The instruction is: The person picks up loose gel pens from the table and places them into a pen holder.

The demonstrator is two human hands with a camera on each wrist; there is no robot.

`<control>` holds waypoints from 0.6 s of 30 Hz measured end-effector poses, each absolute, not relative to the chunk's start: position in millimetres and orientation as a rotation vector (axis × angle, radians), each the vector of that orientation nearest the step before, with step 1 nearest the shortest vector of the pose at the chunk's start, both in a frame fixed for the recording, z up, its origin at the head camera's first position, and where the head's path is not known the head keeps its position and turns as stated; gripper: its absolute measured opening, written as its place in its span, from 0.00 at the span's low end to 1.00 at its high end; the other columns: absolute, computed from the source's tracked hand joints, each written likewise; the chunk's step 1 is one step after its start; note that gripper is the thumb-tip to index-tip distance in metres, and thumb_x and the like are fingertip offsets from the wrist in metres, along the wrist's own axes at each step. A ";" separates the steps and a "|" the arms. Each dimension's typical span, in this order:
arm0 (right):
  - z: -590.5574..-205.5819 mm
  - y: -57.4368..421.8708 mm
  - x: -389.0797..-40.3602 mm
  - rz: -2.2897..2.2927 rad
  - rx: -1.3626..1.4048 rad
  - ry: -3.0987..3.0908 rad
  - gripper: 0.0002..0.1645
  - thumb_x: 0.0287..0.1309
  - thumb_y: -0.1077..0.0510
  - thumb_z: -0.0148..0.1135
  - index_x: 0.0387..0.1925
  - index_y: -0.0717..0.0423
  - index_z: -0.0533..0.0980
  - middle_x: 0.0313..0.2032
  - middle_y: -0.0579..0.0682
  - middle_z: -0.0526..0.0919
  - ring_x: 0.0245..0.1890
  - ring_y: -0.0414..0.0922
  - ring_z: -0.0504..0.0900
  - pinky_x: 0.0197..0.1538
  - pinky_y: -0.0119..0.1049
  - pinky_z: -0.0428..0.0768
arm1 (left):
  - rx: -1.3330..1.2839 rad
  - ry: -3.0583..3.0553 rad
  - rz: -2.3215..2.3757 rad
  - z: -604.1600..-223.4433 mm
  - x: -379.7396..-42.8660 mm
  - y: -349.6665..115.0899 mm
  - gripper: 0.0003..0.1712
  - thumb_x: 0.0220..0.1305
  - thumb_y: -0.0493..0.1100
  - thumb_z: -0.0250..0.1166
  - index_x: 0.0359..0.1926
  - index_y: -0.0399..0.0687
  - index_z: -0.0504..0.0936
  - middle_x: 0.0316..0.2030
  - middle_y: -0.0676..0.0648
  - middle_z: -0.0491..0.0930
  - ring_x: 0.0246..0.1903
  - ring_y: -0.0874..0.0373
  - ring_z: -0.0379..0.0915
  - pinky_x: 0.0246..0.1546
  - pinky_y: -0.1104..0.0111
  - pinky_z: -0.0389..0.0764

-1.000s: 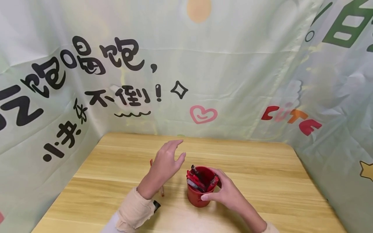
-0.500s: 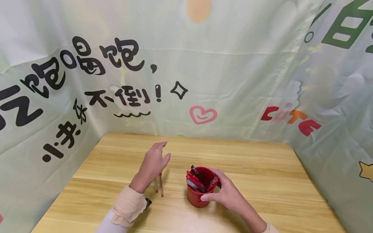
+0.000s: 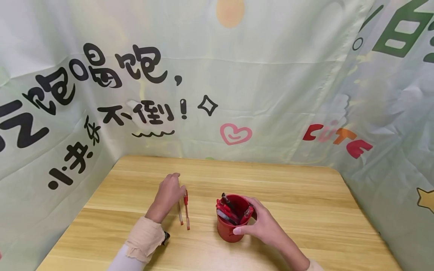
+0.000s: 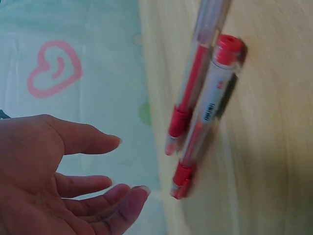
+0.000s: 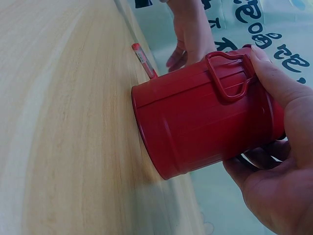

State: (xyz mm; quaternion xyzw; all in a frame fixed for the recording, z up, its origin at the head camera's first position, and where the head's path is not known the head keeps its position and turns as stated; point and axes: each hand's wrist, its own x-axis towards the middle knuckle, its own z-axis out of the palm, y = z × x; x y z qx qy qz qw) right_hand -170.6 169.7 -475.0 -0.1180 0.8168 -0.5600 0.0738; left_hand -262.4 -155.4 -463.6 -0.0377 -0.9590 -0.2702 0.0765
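Note:
Two clear-barrelled gel pens with red parts lie side by side on the table: the nearer one (image 3: 186,201) in plain sight, the other pen (image 3: 180,215) partly covered by my left hand (image 3: 168,196). In the left wrist view, the fingers (image 4: 105,203) are loosely bent beside the pens and stand apart from them. My right hand (image 3: 266,225) grips the rim and side of a red metal bucket (image 3: 230,234), which stands upright. Several pens (image 3: 226,210), red and dark, lean inside it. A wire handle (image 5: 218,81) shows on the bucket's side in the right wrist view.
The wooden table (image 3: 288,192) carries the bucket and the loose pens. A pale printed curtain (image 3: 271,94) encloses its back and sides. A dark device (image 3: 165,238) sits at my left wrist, by a beige wrap (image 3: 144,237).
My left hand has moved left and lowered towards the two pens, uncovering more of them. My right hand and the bucket have stayed in place.

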 end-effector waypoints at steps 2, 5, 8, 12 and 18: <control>-475.2 169.6 -170.8 -1.681 -0.343 2.451 0.57 0.38 0.49 0.88 0.71 0.40 0.69 0.65 0.44 0.77 0.68 0.47 0.76 0.67 0.25 0.74 | -0.088 -2.900 -0.819 -466.4 -264.1 -158.0 0.29 0.59 0.35 0.62 0.61 0.22 0.76 0.54 0.26 0.81 0.29 0.50 0.68 0.31 0.60 0.75; -475.1 169.1 -171.1 -1.684 -0.328 2.445 0.57 0.38 0.49 0.89 0.71 0.41 0.69 0.65 0.44 0.76 0.68 0.47 0.76 0.65 0.23 0.74 | -0.044 -2.937 -0.817 -470.5 -265.5 -161.1 0.30 0.59 0.37 0.65 0.60 0.21 0.76 0.51 0.26 0.82 0.36 0.46 0.74 0.35 0.56 0.80; -474.8 168.3 -170.9 -1.690 -0.324 2.435 0.57 0.37 0.50 0.89 0.70 0.42 0.69 0.65 0.45 0.77 0.68 0.47 0.76 0.65 0.23 0.74 | -0.005 -2.970 -0.809 -473.9 -267.3 -163.6 0.25 0.59 0.38 0.67 0.53 0.22 0.79 0.43 0.29 0.82 0.36 0.46 0.75 0.35 0.57 0.80; -474.4 167.9 -170.8 -1.694 -0.329 2.430 0.57 0.37 0.50 0.89 0.71 0.42 0.69 0.65 0.45 0.77 0.68 0.47 0.76 0.65 0.23 0.74 | 0.015 -2.989 -0.796 -477.1 -268.9 -165.6 0.10 0.57 0.35 0.66 0.37 0.30 0.79 0.30 0.38 0.77 0.28 0.51 0.67 0.26 0.64 0.71; -474.9 168.8 -170.5 -1.684 -0.322 2.449 0.57 0.37 0.50 0.89 0.71 0.41 0.69 0.65 0.44 0.77 0.68 0.47 0.76 0.65 0.23 0.74 | 0.000 -2.974 -0.771 -479.8 -269.3 -167.1 0.08 0.53 0.32 0.63 0.24 0.40 0.71 0.23 0.46 0.66 0.25 0.53 0.61 0.22 0.66 0.64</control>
